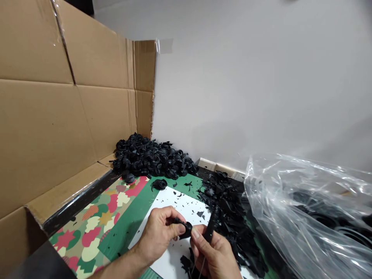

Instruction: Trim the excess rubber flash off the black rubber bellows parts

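Observation:
My left hand (158, 234) pinches a small black rubber part (183, 227) between thumb and fingers, just above a white sheet (171, 201). My right hand (216, 255) is closed round a thin black-handled tool (211, 224) whose upper end points up beside the part. The two hands meet over the sheet, near the bottom middle of the head view. Black scraps (229, 217) lie to the right of the hands.
A heap of black rubber parts (152, 157) sits in the far corner against a cardboard wall (58, 116). A clear plastic bag (308, 209) with more black parts fills the right side. A patterned mat (99, 217) lies at left, a grey wall behind.

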`<state>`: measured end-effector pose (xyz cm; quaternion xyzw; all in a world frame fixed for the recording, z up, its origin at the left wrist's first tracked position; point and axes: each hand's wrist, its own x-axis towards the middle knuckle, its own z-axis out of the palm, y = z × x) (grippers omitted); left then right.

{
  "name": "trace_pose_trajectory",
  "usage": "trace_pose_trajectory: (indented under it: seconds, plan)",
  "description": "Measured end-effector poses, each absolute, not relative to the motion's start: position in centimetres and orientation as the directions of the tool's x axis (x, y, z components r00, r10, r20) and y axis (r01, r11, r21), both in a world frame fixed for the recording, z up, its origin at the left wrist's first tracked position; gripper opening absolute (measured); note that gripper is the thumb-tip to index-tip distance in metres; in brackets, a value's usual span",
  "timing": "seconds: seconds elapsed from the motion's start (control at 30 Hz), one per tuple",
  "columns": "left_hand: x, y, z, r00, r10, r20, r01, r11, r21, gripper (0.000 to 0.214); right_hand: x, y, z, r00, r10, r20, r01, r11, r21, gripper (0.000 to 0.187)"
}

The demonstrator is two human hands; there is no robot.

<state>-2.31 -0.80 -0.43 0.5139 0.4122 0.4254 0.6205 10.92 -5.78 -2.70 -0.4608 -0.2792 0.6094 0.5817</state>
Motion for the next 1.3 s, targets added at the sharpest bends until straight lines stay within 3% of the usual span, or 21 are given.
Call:
trace_pose_trajectory:
  seconds: [0.23,0.37,0.6,0.9,1.13,1.3]
  plan:
    - [-2.5,-1.0,-0.8,0.229,0.970,0.079,0.001,-0.082,0.997,0.002,10.9,-6.1,-2.7,0.259,0.954,-0.149,-0.221,-0.092,-0.971,0.056]
    - [-2.7,-1.0,-0.5,0.180,0.978,0.106,0.056,-0.118,0.991,0.003,11.8,-6.4,-2.3,0.403,0.911,-0.090,-0.174,-0.021,-0.985,0.055]
    - [-2.7,-1.1,0.0,0.177,0.978,0.114,0.077,-0.129,0.989,0.005,12.2,-7.1,-0.3,0.481,0.845,0.233,-0.171,0.351,-0.921,0.027]
    - [-2.7,-1.1,-0.1,0.216,0.968,0.129,0.096,-0.153,0.984,0.006,11.0,-6.5,-4.1,0.551,0.809,0.205,-0.109,0.314,-0.943,0.025]
    - [-2.7,-1.2,0.1,0.226,0.964,0.138,0.109,-0.166,0.980,0.006,11.2,-6.4,-3.9,0.518,0.830,0.207,-0.095,0.296,-0.950,0.024]
    - [-2.6,-1.3,-0.2,0.228,0.962,0.147,0.112,-0.176,0.978,0.006,10.7,-6.6,-3.3,0.516,0.804,0.296,-0.036,0.365,-0.930,0.017]
